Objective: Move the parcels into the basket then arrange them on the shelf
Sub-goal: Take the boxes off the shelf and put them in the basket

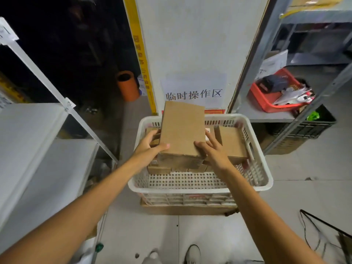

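Observation:
A white perforated plastic basket stands on the floor in front of me, resting on a flat cardboard piece. Several brown cardboard parcels lie inside it. I hold the topmost brown parcel above the others, its far end tilted up over the basket's back rim. My left hand grips its left near corner, thumb on top. My right hand grips its right near corner. Another brown parcel leans at the basket's right side. A white shelf stands to my left.
A grey metal rack on the right holds a red tray of clutter, with a black crate under it. A white pillar with a paper sign stands behind the basket. An orange tube lies at the back left. Cables trail at the lower right.

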`<state>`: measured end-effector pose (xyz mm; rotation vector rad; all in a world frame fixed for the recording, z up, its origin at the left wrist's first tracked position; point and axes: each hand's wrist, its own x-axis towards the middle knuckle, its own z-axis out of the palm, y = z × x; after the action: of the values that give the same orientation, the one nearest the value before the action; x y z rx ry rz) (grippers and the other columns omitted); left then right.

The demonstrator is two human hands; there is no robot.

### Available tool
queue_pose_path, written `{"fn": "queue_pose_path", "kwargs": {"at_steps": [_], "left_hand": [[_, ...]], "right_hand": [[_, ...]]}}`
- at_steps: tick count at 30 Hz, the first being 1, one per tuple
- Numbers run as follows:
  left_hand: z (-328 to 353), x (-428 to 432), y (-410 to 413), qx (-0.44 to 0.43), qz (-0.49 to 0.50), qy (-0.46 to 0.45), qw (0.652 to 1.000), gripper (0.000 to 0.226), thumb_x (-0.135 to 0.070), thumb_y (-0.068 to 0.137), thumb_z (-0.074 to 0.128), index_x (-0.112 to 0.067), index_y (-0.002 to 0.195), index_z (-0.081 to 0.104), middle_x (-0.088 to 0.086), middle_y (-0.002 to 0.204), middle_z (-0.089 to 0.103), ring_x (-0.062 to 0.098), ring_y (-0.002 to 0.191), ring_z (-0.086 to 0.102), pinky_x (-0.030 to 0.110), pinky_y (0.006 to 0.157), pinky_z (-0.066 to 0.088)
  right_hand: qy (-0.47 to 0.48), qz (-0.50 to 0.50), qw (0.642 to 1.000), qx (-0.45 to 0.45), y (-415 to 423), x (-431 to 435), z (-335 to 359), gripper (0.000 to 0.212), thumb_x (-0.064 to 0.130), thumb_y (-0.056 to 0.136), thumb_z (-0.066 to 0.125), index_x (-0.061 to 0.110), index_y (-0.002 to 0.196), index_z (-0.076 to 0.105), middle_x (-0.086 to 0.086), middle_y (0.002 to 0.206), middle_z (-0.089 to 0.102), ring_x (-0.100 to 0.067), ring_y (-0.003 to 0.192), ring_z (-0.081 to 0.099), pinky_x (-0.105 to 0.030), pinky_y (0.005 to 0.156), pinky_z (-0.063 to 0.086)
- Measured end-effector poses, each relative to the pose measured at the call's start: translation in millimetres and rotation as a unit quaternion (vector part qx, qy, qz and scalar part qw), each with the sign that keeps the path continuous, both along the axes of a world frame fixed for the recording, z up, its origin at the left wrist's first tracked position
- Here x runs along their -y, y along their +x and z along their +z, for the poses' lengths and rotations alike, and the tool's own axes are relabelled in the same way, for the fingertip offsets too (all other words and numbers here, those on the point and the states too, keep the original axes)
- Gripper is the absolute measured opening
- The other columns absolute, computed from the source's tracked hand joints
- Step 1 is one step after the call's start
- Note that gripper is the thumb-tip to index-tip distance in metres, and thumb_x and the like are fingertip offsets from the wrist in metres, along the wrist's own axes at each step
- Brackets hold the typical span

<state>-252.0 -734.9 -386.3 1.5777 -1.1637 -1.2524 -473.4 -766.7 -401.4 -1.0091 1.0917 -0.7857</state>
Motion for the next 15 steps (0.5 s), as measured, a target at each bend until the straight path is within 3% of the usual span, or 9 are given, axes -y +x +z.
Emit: {"fn": "queue_pose_path", "kwargs": {"at_steps": [3, 5, 7, 11, 13, 15], "left_hand": [[-13, 13, 9, -0.009, 0.012, 0.026, 1.0, 0.043, -0.023, 0.086, 0.068, -0.039, 0.119, 0.045, -0.017, 0.121, 0.057, 0.006, 0.11, 0.057, 0.038, 0.087, 0.054], [-24, 21, 17, -0.014, 0.017, 0.037, 0.999, 0.04, -0.022, 0.087, 0.067, -0.041, 0.115, 0.045, -0.022, 0.115, 0.057, 0.004, 0.108, 0.057, 0.038, 0.087, 0.054], [-36, 31, 28, -0.02, 0.023, 0.058, 0.998, 0.04, -0.021, 0.088, 0.066, -0.039, 0.116, 0.044, -0.024, 0.111, 0.056, 0.003, 0.106, 0.057, 0.035, 0.086, 0.054], [-62, 55, 51, -0.015, 0.02, 0.098, 0.995, 0.043, -0.021, 0.088, 0.066, -0.033, 0.122, 0.041, -0.023, 0.109, 0.055, 0.005, 0.104, 0.057, 0.031, 0.084, 0.053], [-75, 66, 64, -0.005, 0.02, 0.119, 0.993, 0.046, -0.019, 0.087, 0.067, -0.031, 0.122, 0.04, -0.023, 0.107, 0.054, 0.001, 0.101, 0.057, 0.026, 0.082, 0.052], [-87, 74, 76, 0.001, 0.01, 0.142, 0.99, 0.054, -0.015, 0.084, 0.07, -0.027, 0.125, 0.039, -0.017, 0.111, 0.055, 0.005, 0.104, 0.057, 0.03, 0.087, 0.053]], "right_hand": [[0.02, 0.018, 1.0, -0.01, 8, 18, -16, 0.046, 0.015, 0.096, 0.055, 0.034, 0.136, 0.041, 0.004, 0.113, 0.065, -0.009, 0.099, 0.059, -0.026, 0.075, 0.047], [0.043, 0.033, 0.998, -0.016, 17, 30, -26, 0.041, 0.015, 0.097, 0.053, 0.036, 0.13, 0.04, 0.009, 0.107, 0.063, -0.006, 0.095, 0.058, -0.022, 0.07, 0.046], [0.06, 0.039, 0.997, -0.023, 27, 42, -38, 0.046, 0.017, 0.097, 0.054, 0.034, 0.136, 0.037, 0.007, 0.111, 0.06, -0.005, 0.095, 0.056, -0.019, 0.068, 0.044], [0.093, 0.056, 0.993, -0.053, 55, 71, -62, 0.066, 0.022, 0.095, 0.059, 0.028, 0.152, 0.027, -0.002, 0.133, 0.052, -0.014, 0.105, 0.055, -0.025, 0.072, 0.043], [0.107, 0.072, 0.989, -0.069, 67, 84, -74, 0.061, 0.022, 0.094, 0.06, 0.028, 0.147, 0.031, -0.006, 0.132, 0.055, -0.019, 0.107, 0.056, -0.03, 0.072, 0.046], [0.12, 0.078, 0.985, -0.091, 78, 94, -84, 0.054, 0.018, 0.093, 0.061, 0.024, 0.14, 0.035, -0.006, 0.122, 0.058, -0.021, 0.103, 0.058, -0.035, 0.071, 0.052]]}}
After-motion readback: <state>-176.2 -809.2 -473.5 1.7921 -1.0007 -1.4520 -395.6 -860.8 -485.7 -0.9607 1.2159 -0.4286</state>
